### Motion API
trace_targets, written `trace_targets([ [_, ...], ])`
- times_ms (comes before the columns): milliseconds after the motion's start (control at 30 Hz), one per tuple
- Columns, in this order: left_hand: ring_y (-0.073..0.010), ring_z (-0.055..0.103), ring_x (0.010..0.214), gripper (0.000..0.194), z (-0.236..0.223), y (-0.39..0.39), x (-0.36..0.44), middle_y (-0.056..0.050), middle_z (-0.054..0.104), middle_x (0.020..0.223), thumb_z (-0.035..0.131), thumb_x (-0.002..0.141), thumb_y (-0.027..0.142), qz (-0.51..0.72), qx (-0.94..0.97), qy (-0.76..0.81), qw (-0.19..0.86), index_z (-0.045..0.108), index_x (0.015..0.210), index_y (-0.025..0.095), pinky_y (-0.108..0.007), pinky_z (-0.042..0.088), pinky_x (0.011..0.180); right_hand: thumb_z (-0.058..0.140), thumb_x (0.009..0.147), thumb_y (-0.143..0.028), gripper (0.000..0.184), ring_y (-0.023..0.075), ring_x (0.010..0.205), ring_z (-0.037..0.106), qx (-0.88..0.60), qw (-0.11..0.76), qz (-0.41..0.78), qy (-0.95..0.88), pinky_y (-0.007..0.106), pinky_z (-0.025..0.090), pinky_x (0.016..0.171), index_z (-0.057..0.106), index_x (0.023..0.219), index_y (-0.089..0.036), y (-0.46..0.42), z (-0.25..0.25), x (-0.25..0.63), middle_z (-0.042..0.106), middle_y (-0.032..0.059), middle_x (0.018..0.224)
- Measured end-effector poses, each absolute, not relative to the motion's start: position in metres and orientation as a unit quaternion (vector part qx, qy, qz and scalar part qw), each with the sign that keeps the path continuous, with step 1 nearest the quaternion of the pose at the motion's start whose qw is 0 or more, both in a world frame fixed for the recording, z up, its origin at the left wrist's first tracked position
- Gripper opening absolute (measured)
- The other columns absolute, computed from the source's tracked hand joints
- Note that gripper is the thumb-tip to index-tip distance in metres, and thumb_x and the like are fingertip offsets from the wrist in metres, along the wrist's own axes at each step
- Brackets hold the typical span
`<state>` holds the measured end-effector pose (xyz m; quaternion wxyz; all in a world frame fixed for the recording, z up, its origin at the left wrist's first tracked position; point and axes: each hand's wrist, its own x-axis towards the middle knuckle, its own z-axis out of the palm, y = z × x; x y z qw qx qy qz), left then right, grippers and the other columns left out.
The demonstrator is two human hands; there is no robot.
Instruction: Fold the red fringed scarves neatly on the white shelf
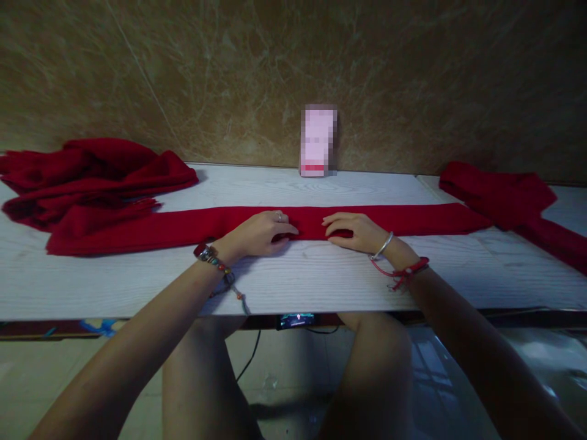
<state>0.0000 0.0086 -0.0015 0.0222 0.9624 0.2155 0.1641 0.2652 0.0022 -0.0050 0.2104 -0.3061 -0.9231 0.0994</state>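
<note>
A long red scarf (pixel 151 227) lies folded in a narrow band across the white wood-grain table (pixel 293 281). My left hand (pixel 261 233) rests on the band near its middle, fingers curled and pinching the cloth's near edge. My right hand (pixel 353 232) lies just to the right, fingers curled down on the same edge. Both wrists wear bracelets.
A heap of red cloth (pixel 87 177) lies at the table's far left, another red cloth (pixel 504 192) at the far right. A pink box (pixel 318 142) stands against the marbled wall. A phone (pixel 297 319) sits under the table's near edge, above my knees.
</note>
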Motion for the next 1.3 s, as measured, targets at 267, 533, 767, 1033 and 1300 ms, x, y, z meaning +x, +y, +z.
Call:
trace_targets([
  [267, -0.0179, 0.057, 0.091, 0.034, -0.003, 0.010, 0.003, -0.010, 0.063, 0.099, 0.041, 0.091, 0.033, 0.176, 0.957, 0.224, 0.048, 0.066, 0.110, 0.018, -0.034, 0.046, 0.084, 0.047, 0.085, -0.026, 0.028, 0.0220, 0.107, 0.059, -0.440, 0.266, 0.069, -0.855, 0.043, 0.044, 0.096, 0.064, 0.106, -0.018, 0.006, -0.011, 0.258, 0.066, 0.0101, 0.111],
  [533, -0.0351, 0.013, 0.139, 0.057, -0.003, 0.005, 0.007, -0.006, 0.018, 0.153, 0.038, 0.088, 0.059, -0.002, 0.953, 0.299, 0.057, 0.034, 0.139, 0.034, -0.063, 0.012, 0.106, 0.034, 0.091, -0.036, 0.052, 0.0265, 0.138, 0.022, -0.590, 0.019, 0.049, -0.805, 0.057, 0.019, 0.109, 0.032, 0.142, -0.022, -0.004, -0.011, 0.250, 0.028, 0.0074, 0.150],
  [767, -0.0383, 0.006, 0.139, 0.053, -0.004, 0.001, 0.010, -0.004, 0.008, 0.155, 0.028, 0.090, 0.060, -0.033, 0.941, 0.332, 0.052, 0.029, 0.139, 0.041, -0.065, 0.010, 0.105, 0.027, 0.093, -0.036, 0.053, 0.0259, 0.139, 0.016, -0.591, 0.006, 0.019, -0.807, 0.056, 0.018, 0.109, 0.025, 0.144, -0.026, -0.007, -0.007, 0.243, 0.020, 0.0032, 0.153],
  [1033, -0.0416, 0.005, 0.138, 0.049, -0.003, -0.001, 0.008, -0.003, 0.008, 0.155, 0.026, 0.091, 0.058, -0.039, 0.939, 0.338, 0.050, 0.037, 0.136, 0.041, -0.067, 0.012, 0.103, 0.023, 0.092, -0.040, 0.054, 0.0252, 0.139, 0.018, -0.625, -0.041, 0.031, -0.779, 0.055, 0.020, 0.109, 0.025, 0.145, -0.026, -0.006, -0.007, 0.279, 0.021, 0.0027, 0.152],
  [1300, -0.0391, 0.018, 0.136, 0.050, -0.006, 0.002, 0.005, -0.006, 0.025, 0.151, 0.028, 0.091, 0.057, -0.004, 0.942, 0.334, 0.045, 0.041, 0.135, 0.037, -0.065, 0.017, 0.103, 0.020, 0.091, -0.036, 0.056, 0.0277, 0.137, 0.025, -0.782, -0.067, -0.002, -0.620, 0.058, 0.022, 0.107, 0.029, 0.143, -0.018, -0.018, -0.006, 0.422, 0.026, 0.0099, 0.151],
])
